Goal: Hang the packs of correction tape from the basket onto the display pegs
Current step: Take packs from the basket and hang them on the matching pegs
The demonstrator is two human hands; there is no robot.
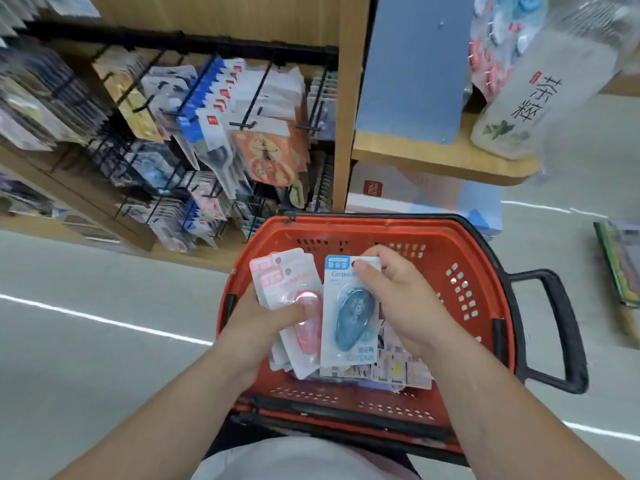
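Pink packs [280,278] are gripped in a fanned stack by the left hand [263,327]; a blue pack [349,327] is pinched at its top by the right hand [398,299], both over the basket [485,258]. The loose fan could be spilled if lifted to the pegs [249,109] unsquared.
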